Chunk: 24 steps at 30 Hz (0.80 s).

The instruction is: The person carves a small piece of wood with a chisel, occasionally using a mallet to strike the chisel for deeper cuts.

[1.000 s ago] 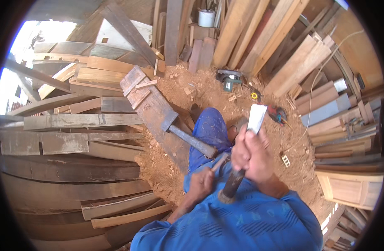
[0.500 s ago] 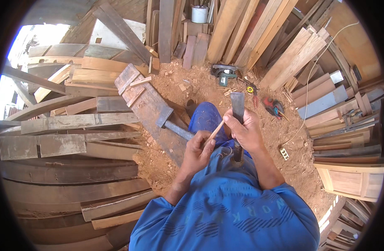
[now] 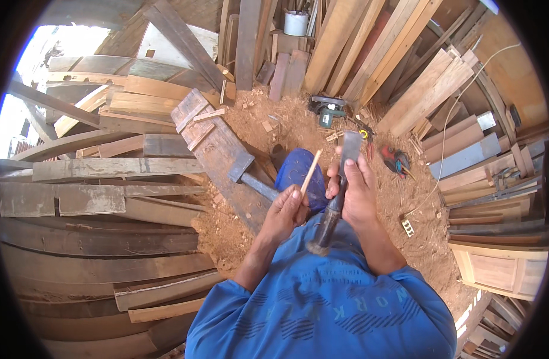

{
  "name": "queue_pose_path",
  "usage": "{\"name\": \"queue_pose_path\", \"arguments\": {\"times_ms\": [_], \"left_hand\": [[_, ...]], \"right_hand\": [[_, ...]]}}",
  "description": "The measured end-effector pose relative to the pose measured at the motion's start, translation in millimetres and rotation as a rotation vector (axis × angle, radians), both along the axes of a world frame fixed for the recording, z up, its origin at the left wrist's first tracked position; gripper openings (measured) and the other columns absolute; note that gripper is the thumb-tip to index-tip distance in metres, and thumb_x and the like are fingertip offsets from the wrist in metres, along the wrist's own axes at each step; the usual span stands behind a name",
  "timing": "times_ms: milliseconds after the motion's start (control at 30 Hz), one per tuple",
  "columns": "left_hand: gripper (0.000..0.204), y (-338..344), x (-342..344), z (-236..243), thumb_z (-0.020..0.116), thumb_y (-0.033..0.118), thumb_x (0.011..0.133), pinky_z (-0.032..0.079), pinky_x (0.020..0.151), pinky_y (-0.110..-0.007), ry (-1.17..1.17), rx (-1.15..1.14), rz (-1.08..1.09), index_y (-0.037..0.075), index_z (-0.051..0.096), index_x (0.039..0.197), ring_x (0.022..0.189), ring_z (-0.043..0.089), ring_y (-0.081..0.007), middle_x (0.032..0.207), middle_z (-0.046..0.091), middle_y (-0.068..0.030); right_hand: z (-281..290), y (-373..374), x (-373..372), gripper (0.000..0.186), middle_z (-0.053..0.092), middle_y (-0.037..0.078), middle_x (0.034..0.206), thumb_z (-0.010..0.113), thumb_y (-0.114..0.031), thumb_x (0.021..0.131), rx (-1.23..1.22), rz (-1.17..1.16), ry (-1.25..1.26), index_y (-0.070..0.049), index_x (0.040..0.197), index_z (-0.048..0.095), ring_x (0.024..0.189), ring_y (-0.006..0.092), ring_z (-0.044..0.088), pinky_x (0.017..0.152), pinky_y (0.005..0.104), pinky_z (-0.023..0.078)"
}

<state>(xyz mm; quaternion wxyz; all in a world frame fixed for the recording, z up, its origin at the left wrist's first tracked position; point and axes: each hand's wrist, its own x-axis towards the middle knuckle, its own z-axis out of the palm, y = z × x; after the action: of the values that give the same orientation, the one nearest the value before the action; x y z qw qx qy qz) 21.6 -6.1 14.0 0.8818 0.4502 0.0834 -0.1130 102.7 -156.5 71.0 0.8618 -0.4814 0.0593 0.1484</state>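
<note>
In the head view my left hand (image 3: pixel 283 212) is closed on a thin pale wooden stick (image 3: pixel 312 173), which stands up at a slant. My right hand (image 3: pixel 359 197) grips a wide steel chisel (image 3: pixel 351 148) with its blade upward and its dark handle (image 3: pixel 328 224) angled down toward my blue shirt. The stick's tip is a little left of the chisel, apart from it. A heavy mallet-like tool (image 3: pixel 241 167) with a long grey handle lies on a weathered plank (image 3: pixel 197 113) left of my blue-clad knee (image 3: pixel 295 167), its handle end hidden behind my left hand.
Stacked boards (image 3: pixel 95 239) line the left. Planks (image 3: pixel 322 51) lean at the back beside a white bucket (image 3: pixel 295 24). A circular saw (image 3: pixel 328 113), red hand tools (image 3: pixel 394 161) and a socket strip (image 3: pixel 407 227) with a cable lie on the wood-shaving-covered floor (image 3: pixel 418 263). A panelled wooden piece (image 3: pixel 496 269) is at right.
The chisel, swung across to my left and tilted, has shifted in my right hand. The stick has come more upright in my left hand and moved away from my right thumb.
</note>
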Motion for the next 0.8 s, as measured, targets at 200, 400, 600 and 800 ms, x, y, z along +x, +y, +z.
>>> {"name": "queue_pose_path", "arguments": {"times_ms": [200, 400, 600, 800], "left_hand": [[0.033, 0.7, 35.8, 16.1, 0.038, 0.032, 0.105, 0.035, 0.05, -0.02, 0.059, 0.072, 0.231, 0.009, 0.053, 0.088, 0.056, 0.043, -0.0041, 0.067, 0.048, 0.0034], [0.033, 8.2, 24.3, 32.2, 0.035, 0.025, 0.103, 0.039, 0.056, -0.029, -0.194, 0.644, 0.235, 0.006, 0.051, 0.081, 0.06, 0.046, -0.012, 0.066, 0.049, -0.0022], [0.034, 2.5, -19.2, 29.0, 0.037, 0.025, 0.103, 0.039, 0.053, -0.034, -0.078, 0.677, 0.131, 0.004, 0.051, 0.08, 0.056, 0.047, -0.0166, 0.062, 0.048, -0.0071], [0.029, -7.3, -57.9, -11.7, 0.042, 0.027, 0.103, 0.034, 0.048, -0.024, 0.015, 0.515, 0.071, 0.008, 0.051, 0.084, 0.053, 0.042, -0.0062, 0.061, 0.048, 0.0015]], "right_hand": [[14.4, 22.6, -40.6, 0.019, 0.051, 0.002, 0.074, 0.043, -0.021, 0.102, 0.25, 0.412, 0.361, -0.005, 0.11, 0.049, 0.052, 0.0082, 0.046, 0.049, 0.0284, 0.047], [26.7, 24.3, -53.8, 0.015, 0.041, -0.002, 0.069, 0.041, -0.023, 0.102, 0.233, 0.531, 0.294, -0.009, 0.103, 0.046, 0.048, 0.0049, 0.039, 0.046, 0.0257, 0.043], [41.6, 13.0, -55.6, 0.017, 0.04, -0.001, 0.066, 0.04, -0.022, 0.102, 0.141, 0.381, 0.144, -0.006, 0.102, 0.045, 0.046, 0.0055, 0.037, 0.044, 0.0253, 0.042], [37.3, -8.3, -18.4, 0.016, 0.044, 0.0, 0.067, 0.039, -0.019, 0.102, 0.1, 0.16, 0.031, -0.005, 0.103, 0.046, 0.048, 0.0061, 0.039, 0.045, 0.025, 0.041]]}}
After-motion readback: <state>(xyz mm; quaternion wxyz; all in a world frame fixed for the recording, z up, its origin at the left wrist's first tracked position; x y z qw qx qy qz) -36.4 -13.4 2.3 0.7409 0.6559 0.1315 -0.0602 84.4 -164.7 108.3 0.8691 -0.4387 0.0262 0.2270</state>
